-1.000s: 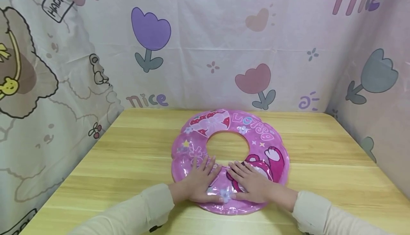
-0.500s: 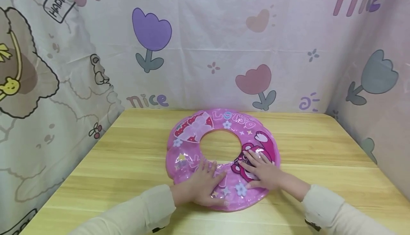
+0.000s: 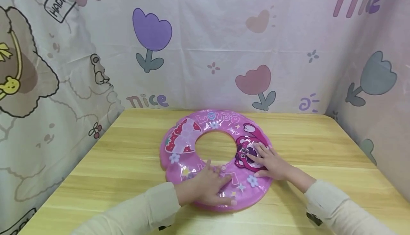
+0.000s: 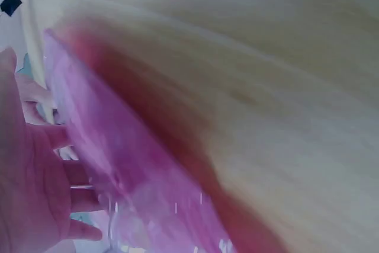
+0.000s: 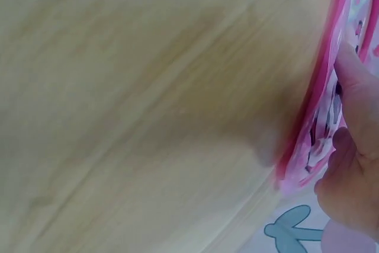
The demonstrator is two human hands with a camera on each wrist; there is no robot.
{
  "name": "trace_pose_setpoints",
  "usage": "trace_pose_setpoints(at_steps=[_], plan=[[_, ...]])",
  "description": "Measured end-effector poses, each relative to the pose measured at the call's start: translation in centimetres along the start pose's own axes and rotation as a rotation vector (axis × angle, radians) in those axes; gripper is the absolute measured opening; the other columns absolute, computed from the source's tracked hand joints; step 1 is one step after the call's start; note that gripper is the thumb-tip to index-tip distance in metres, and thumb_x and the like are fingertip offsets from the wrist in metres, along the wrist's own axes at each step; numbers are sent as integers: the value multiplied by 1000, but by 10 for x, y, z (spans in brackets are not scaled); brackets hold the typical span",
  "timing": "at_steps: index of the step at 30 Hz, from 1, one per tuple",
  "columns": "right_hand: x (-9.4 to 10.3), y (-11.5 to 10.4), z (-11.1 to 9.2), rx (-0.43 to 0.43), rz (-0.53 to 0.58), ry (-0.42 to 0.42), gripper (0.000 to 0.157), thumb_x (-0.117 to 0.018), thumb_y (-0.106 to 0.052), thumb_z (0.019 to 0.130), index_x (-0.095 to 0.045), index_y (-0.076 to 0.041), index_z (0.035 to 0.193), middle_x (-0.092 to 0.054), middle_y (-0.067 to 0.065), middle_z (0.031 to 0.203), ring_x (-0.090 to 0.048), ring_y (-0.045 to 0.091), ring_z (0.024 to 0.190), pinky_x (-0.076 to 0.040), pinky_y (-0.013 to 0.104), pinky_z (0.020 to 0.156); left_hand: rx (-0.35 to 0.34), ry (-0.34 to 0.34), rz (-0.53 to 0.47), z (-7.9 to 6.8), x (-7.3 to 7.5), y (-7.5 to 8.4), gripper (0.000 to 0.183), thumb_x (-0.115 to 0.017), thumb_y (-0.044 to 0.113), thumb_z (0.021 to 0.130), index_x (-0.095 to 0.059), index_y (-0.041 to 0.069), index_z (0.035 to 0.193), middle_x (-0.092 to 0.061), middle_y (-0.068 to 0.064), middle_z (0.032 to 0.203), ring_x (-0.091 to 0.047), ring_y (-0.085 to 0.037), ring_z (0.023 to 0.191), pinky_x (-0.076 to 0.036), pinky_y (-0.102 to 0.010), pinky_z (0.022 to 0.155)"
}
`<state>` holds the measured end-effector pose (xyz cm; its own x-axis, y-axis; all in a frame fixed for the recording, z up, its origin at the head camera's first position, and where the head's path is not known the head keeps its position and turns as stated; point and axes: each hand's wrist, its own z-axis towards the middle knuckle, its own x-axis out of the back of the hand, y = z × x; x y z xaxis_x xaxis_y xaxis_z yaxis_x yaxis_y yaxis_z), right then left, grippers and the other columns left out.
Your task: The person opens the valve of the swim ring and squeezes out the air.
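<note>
A pink inflatable swim ring (image 3: 179, 160) printed with a bear, a strawberry shape and the word LOTSO lies flat on the wooden table. My left hand (image 3: 208, 187) rests on its near left part, fingers spread and fairly straight. On the right side my right hand (image 3: 272, 162) lies over the bear print with its fingers extended. In the left wrist view the left hand (image 4: 35, 188) reaches over the pink ring (image 4: 130, 158). The right wrist view has the right hand (image 5: 355, 146) on the ring's edge (image 5: 314, 122), thumb against the printed surface.
The light wooden table (image 3: 121, 164) extends around the ring on all sides. Behind it hangs a printed cloth (image 3: 205, 32) with tulips, and more cloth (image 3: 48, 121) hangs along the left and right sides.
The ring has turned counterclockwise and shifted a little left. My right hand has moved right and forward with the bear print; my left hand has slid slightly right and nearer.
</note>
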<state>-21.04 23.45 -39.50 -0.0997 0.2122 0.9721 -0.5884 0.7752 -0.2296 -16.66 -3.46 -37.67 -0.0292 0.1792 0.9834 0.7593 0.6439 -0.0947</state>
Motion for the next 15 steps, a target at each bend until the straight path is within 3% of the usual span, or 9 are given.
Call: trace_pose_setpoints(at_steps=[5,10,12,15], plan=[[-3,11,1,-30,-46,61,58,-66,-34,81,-53,-8,131,-26,34,145,-18,54,133,-15,71,103,-36,-26,-84,5,9,2,74,-31,71,87,-38,23,142,-51,-5,138,-39,-25,134,-24,-59,110],[0,21,1,-35,-103,99,54,-65,-34,81,-57,-7,127,-28,35,143,-20,54,132,-18,71,102,-83,-62,-219,5,13,-3,66,-30,64,91,-35,25,144,-40,-6,146,-34,-24,137,-22,-58,111],[1,26,0,-37,-116,100,53,-65,-33,81,-57,-6,127,-27,35,143,-21,53,132,-18,71,103,-92,-62,-288,2,13,-9,62,-30,61,93,-33,26,144,-35,-5,149,-32,-23,138,-20,-58,112],[3,31,0,-33,-161,106,52,-64,-32,82,-57,-6,126,-28,34,143,-23,53,132,-19,70,103,-87,-9,-357,-1,10,-22,59,-32,56,95,-33,24,144,-31,-7,151,-29,-27,139,-16,-57,113]])
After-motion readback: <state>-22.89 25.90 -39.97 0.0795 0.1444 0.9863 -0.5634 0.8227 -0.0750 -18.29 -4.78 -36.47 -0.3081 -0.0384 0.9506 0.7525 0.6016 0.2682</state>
